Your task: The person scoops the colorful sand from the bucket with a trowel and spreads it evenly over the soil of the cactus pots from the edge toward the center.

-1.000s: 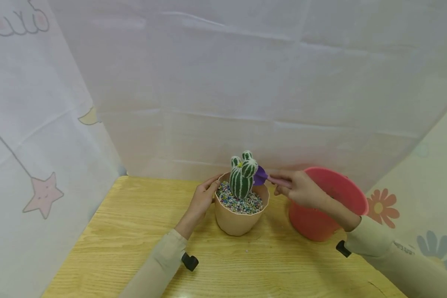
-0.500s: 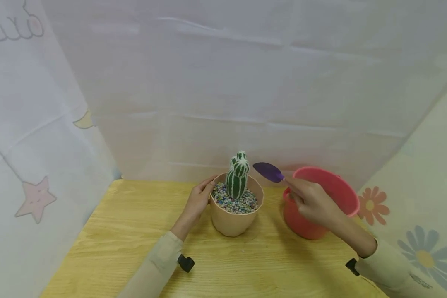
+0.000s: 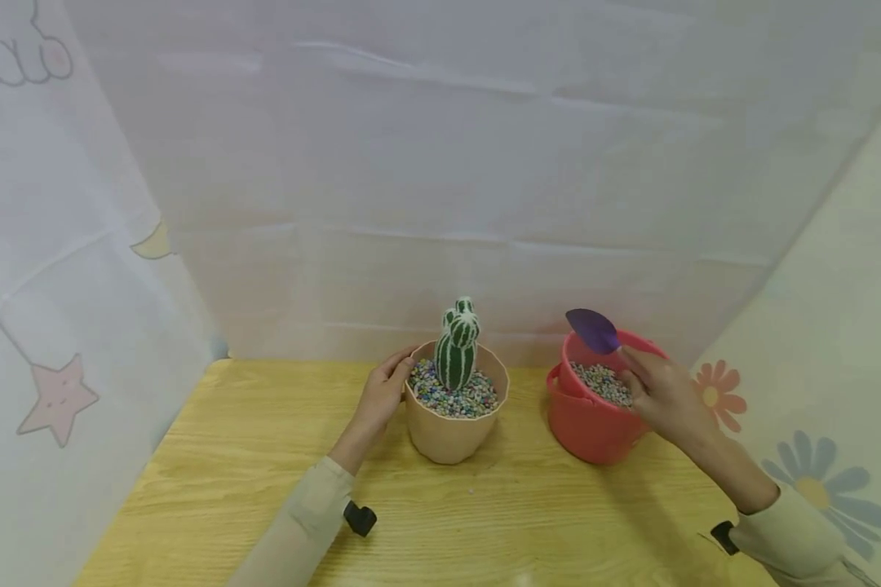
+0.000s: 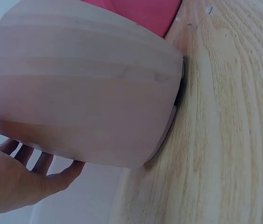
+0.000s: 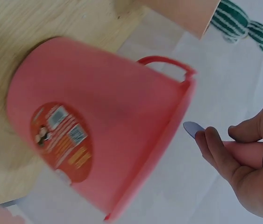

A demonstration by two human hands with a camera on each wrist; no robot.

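Note:
A peach flowerpot [image 3: 448, 438] stands on the table, filled with multicoloured pebbles [image 3: 451, 403]. From it rises a green cactus [image 3: 455, 364] with white stripes. My left hand [image 3: 378, 397] holds the pot's left side at the rim, thumb near the edge and fingers along the outer wall. My right hand [image 3: 668, 401] grips the pink handle of a small trowel [image 3: 593, 331] with a purple blade. Hand and trowel are above the red bucket [image 3: 595, 440], which contains pebbles [image 3: 604, 383]. The right wrist view shows the fingers curled around the handle [image 5: 245, 153].
The wooden table [image 3: 264, 432] has its back edge near a pale hanging sheet [image 3: 382, 196]. More printed sheets hang at both sides. The bucket carries a label [image 5: 62, 142] and a side handle [image 5: 166, 60]. Bucket and pot stand apart, pot to the left.
My right hand has carried the trowel from beside the cactus rightward to above the bucket. My left hand has stayed on the pot. The head view has shifted slightly.

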